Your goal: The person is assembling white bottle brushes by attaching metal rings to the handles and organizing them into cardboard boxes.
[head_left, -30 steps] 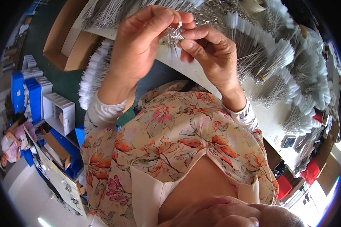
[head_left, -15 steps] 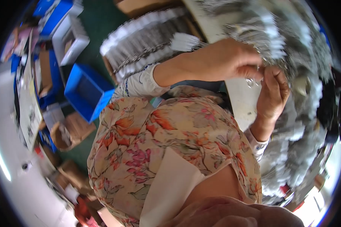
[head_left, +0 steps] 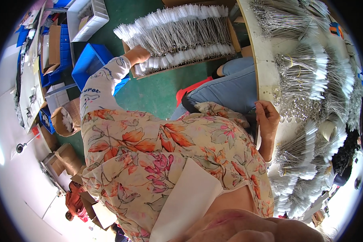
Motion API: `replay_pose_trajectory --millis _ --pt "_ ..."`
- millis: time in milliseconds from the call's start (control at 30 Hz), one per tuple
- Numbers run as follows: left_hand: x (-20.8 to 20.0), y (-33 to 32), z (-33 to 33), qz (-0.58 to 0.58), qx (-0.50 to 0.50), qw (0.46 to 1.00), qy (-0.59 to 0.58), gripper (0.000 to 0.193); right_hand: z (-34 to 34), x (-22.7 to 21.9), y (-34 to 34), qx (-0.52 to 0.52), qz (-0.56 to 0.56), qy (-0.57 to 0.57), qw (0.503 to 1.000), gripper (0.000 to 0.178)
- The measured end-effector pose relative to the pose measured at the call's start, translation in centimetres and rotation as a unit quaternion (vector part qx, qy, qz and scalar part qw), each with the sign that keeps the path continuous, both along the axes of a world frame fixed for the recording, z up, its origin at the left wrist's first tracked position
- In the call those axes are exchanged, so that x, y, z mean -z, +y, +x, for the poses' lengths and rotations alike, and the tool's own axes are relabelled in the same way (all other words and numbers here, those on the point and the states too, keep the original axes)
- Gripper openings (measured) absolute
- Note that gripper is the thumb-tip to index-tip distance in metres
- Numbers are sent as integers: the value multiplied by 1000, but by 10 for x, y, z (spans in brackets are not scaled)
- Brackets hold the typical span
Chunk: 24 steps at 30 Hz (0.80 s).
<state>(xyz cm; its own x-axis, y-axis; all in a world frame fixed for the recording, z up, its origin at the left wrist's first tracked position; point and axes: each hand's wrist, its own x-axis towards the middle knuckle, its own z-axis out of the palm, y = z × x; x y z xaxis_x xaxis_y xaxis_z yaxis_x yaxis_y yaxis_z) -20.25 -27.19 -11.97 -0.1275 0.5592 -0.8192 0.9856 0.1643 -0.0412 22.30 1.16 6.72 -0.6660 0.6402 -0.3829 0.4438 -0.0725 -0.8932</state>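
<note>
My left hand [head_left: 138, 55] reaches to the left end of an open carton [head_left: 185, 67] packed with rows of wire-handled bristle brushes [head_left: 181, 30]. Its fingers are curled around brush wires at that end; the fingertips are partly hidden. My right hand [head_left: 267, 117] is at the near edge of the white table [head_left: 266, 68], its fingers bent together with nothing visible in them. Bundles of the same brushes [head_left: 304, 70], with white bristle ends and looped wire ends, lie on the table beyond it, some tied with yellow bands.
A blue bin [head_left: 88, 60] stands on the green floor left of the carton, near a white crate [head_left: 88, 20]. Brown cartons [head_left: 68, 117] are further left. My knees in jeans [head_left: 230, 86] and a red stool [head_left: 185, 90] lie between carton and table. A person in red [head_left: 76, 201] is in the background.
My hands were together over the table's brushes and have parted. The left swung left to the carton; the right drew back to the table edge. The view has shifted and become sharper.
</note>
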Motion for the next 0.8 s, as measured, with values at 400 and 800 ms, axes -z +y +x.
replay_pose_trajectory --millis 400,800 --pt "20 -65 13 138 6 983 119 19 -4 -4 -1 8 -3 -21 1000 11" --pt "57 -57 -38 211 -630 706 245 28 -8 -6 2 22 -1 -42 999 11"
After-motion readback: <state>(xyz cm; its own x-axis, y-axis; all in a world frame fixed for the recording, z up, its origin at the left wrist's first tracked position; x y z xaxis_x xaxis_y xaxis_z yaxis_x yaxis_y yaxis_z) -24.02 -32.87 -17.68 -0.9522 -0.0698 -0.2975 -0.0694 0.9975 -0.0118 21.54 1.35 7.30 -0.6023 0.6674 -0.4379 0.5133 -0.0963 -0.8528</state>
